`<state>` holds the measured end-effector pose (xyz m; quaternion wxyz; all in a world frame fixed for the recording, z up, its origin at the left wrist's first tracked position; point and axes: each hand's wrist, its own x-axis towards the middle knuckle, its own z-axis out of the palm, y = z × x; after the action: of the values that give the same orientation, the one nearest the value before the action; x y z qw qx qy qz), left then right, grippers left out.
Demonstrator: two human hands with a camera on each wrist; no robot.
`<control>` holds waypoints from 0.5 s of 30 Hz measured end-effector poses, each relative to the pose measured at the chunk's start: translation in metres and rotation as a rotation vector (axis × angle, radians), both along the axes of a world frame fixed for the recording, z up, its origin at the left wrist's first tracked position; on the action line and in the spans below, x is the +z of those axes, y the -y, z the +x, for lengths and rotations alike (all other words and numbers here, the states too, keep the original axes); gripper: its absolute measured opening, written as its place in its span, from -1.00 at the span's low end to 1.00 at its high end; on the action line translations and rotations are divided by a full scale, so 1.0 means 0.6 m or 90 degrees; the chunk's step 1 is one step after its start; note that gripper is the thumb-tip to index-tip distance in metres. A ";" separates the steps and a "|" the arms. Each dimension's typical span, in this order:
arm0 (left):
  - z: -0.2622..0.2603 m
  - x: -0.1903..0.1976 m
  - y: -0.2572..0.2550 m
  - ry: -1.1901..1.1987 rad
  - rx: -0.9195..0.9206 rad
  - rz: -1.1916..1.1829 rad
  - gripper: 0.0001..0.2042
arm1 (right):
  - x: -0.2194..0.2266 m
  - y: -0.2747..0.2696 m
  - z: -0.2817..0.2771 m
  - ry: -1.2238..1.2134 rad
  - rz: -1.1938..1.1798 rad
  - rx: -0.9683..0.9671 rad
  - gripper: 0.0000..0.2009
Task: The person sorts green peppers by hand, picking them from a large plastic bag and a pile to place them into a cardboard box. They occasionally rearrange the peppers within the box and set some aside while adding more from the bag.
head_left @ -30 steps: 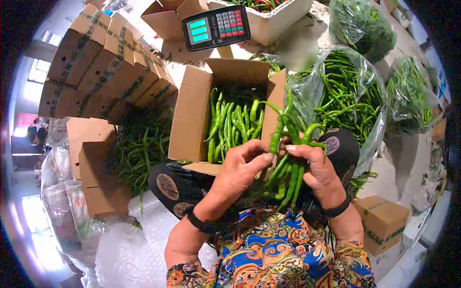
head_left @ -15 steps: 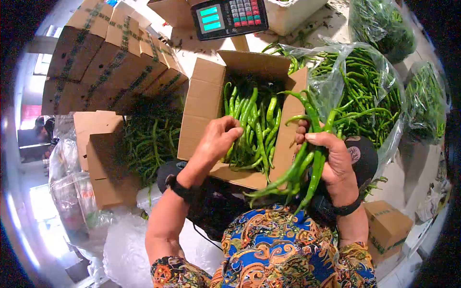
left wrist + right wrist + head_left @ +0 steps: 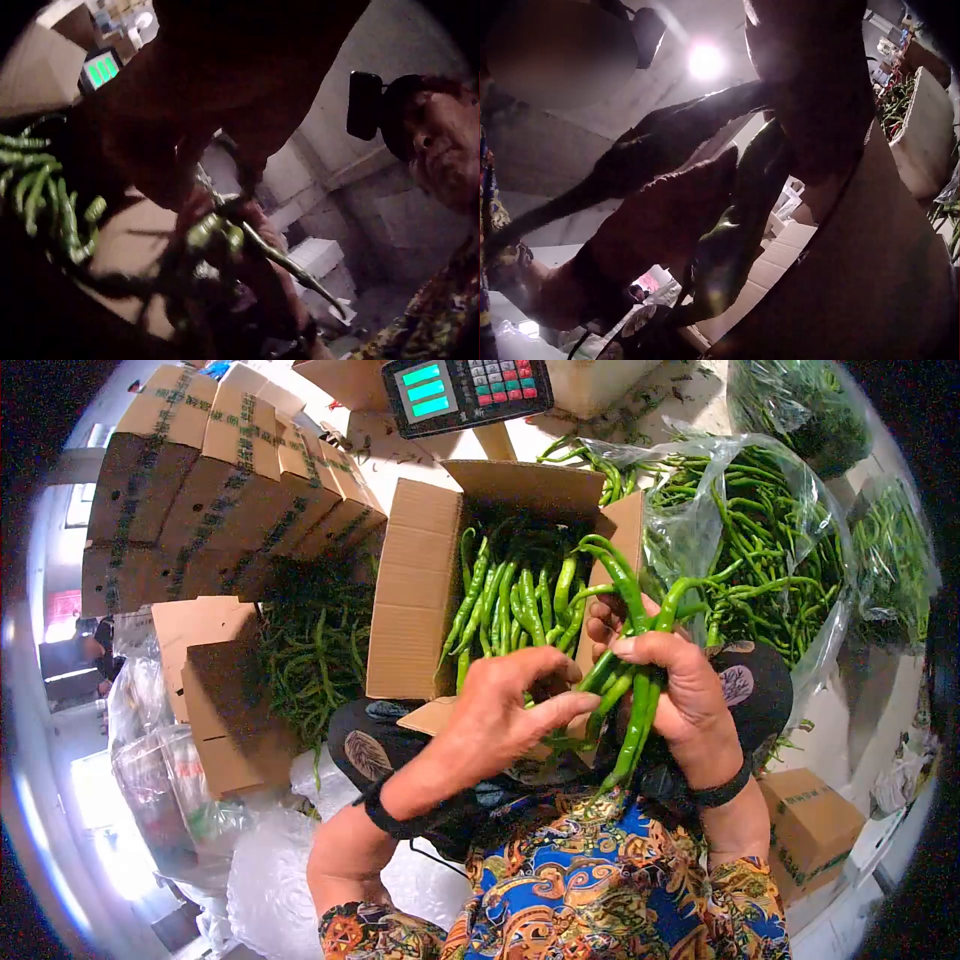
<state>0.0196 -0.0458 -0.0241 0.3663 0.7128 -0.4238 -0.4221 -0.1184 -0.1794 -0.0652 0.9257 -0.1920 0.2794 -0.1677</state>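
Several long green chili peppers are bunched in my right hand, its thumb across them and its fingers behind. The bunch's curved ends stick out above and below the grip. My left hand is right beside the bunch, thumb and index finger apart at one pepper's end. In front, an open cardboard box holds a layer of green chili peppers lying lengthwise. Dark, close views of the hands fill the left wrist and right wrist views; blurred peppers show below the left fingers.
A clear plastic bag of green chilies lies open at the right. A digital scale display stands behind the box. Stacked taped cartons and a heap of darker chilies are at the left. A small closed carton sits at right.
My left hand went from the bunch to over the box, then came back right beside the bunch. My right hand has kept its hold on the peppers. The view has shifted slightly.
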 end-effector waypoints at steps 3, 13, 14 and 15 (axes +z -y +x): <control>0.011 -0.020 -0.004 0.083 -0.012 -0.043 -0.80 | 0.003 0.001 -0.007 -0.014 -0.039 0.042 -0.53; 0.056 -0.008 -0.052 0.367 -0.039 -0.028 -0.87 | 0.005 -0.012 0.005 -0.169 -0.306 0.049 -0.42; 0.062 -0.005 -0.060 0.391 -0.015 -0.038 -0.88 | 0.008 -0.009 0.005 -0.166 -0.305 0.052 -0.42; 0.069 0.001 -0.064 0.347 0.018 0.011 -0.88 | 0.009 -0.005 0.004 -0.139 -0.218 0.036 -0.42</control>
<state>0.0612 -0.0075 -0.0234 0.2385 0.8088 -0.4935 -0.2131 -0.1158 -0.1766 -0.0597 0.8480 -0.3718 0.3399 -0.1647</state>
